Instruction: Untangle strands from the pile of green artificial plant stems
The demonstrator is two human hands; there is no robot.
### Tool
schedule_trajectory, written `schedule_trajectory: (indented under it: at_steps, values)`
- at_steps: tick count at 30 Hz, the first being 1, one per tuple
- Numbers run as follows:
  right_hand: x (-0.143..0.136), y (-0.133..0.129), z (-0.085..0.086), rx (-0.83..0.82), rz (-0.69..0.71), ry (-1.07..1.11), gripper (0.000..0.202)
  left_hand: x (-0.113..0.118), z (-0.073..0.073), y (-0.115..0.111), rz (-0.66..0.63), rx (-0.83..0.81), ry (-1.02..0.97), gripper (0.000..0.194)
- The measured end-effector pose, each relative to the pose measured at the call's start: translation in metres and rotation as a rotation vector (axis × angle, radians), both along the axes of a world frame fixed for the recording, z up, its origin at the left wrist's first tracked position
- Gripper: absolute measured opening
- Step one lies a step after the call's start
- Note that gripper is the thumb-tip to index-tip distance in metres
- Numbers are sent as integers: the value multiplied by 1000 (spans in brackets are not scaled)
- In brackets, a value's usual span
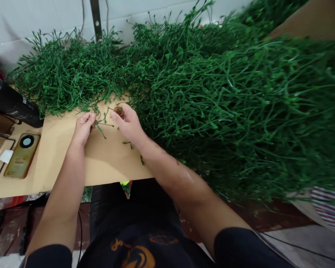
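My left hand (84, 128) is over the cardboard sheet (108, 160), thumb and fingers pinched on a thin green artificial plant sprig (101, 128) with forked ends. Just to its right, my right hand (128, 124) has its fingers curled in. Something brownish shows between its thumb and fingers, too small to name. Short loose green stem pieces (127, 144) lie on the cardboard by my right wrist. Behind both hands and along the right spreads a large heap of green artificial stems (212, 89), reaching close to my right forearm.
A black bottle (13, 100) lies tilted at the left, with a phone (22, 155) in a yellowish case in front of it. A white tiled wall (50, 18) stands behind the heap. Striped fabric (328, 208) shows at the lower right.
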State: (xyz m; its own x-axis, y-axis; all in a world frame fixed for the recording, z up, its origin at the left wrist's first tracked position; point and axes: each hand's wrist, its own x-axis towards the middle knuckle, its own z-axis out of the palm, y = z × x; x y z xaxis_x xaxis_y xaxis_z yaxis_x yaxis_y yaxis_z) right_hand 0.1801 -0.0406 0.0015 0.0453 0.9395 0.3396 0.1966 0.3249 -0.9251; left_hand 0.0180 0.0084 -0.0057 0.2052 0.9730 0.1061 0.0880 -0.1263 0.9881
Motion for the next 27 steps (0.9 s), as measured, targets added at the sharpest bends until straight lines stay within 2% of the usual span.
schedule_trajectory:
  at_steps: [3,7,11,14,17,19,21,25,27]
  values:
    - [-4,3,-4,14,-67,-208,23,3,2,-2,-19,-5,-47,39]
    - [-14,1,-3,-39,104,-423,15,6,1,-2,-42,-26,-96,40]
    - [-17,0,0,-69,199,-453,22,10,2,-2,-20,-72,-96,34]
    - [-20,-9,6,-12,253,-522,23,14,6,0,114,-104,-89,29]
    - [-34,-28,12,148,474,-603,21,15,11,4,353,-162,-187,31]
    - [-43,-39,13,240,599,-615,17,14,14,4,385,-178,-269,30]
    - [-46,-42,13,235,547,-567,15,10,15,2,282,-185,-308,28]
    - [-28,-27,9,13,91,-311,24,5,12,-1,92,-214,-316,23]
    - [-18,-18,6,-76,-57,-158,25,5,11,-2,38,-213,-275,22]
